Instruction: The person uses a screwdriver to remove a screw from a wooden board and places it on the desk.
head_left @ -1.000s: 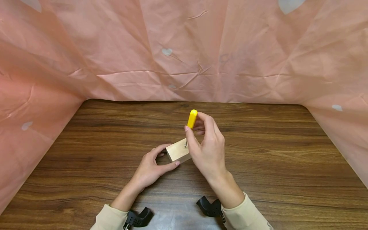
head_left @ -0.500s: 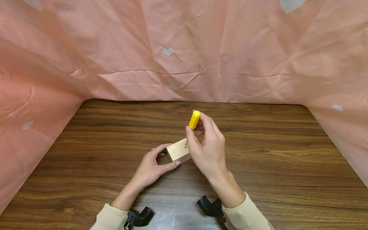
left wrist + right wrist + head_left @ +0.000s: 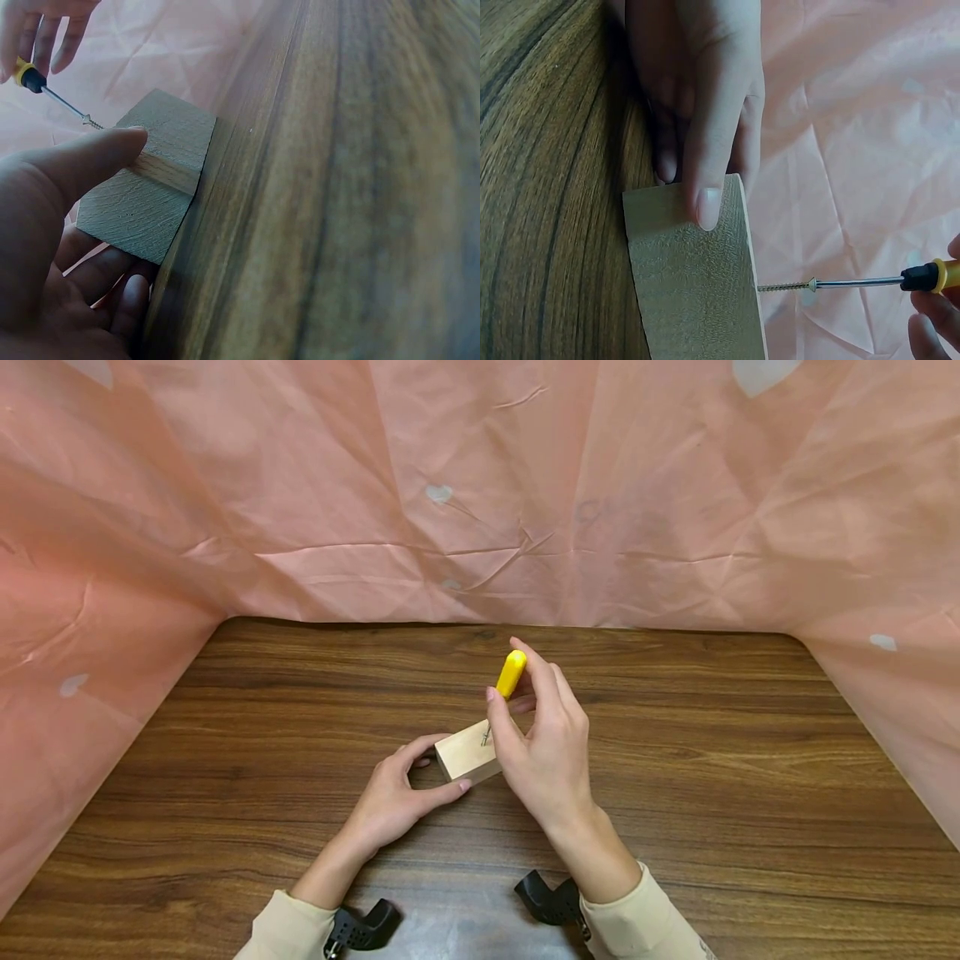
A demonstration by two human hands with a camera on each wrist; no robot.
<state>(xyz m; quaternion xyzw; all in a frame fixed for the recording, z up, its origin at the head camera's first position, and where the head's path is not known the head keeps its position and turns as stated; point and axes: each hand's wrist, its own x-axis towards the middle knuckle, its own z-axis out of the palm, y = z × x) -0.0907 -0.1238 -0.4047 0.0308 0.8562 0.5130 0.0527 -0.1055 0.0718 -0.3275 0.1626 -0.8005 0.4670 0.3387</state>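
A pale wooden block rests on the table, held by my left hand with the thumb on its near side and the fingers on its far side. Out of the block's top face stands a screw, most of its thread showing in the right wrist view. My right hand pinches the yellow handle of a screwdriver between thumb and fingers. Its metal shaft meets the screw head, in line with the screw. In the head view the right hand hides the block's right end.
Brown wood-grain table surrounds the block on all sides. A pink curtain with pale hearts hangs behind the table and along both sides. Black wrist mounts sit by the beige sleeves.
The top of the screwdriver handle has tilted slightly to the right, and the right index finger has straightened and moved up past it. The left hand and block have stayed put.
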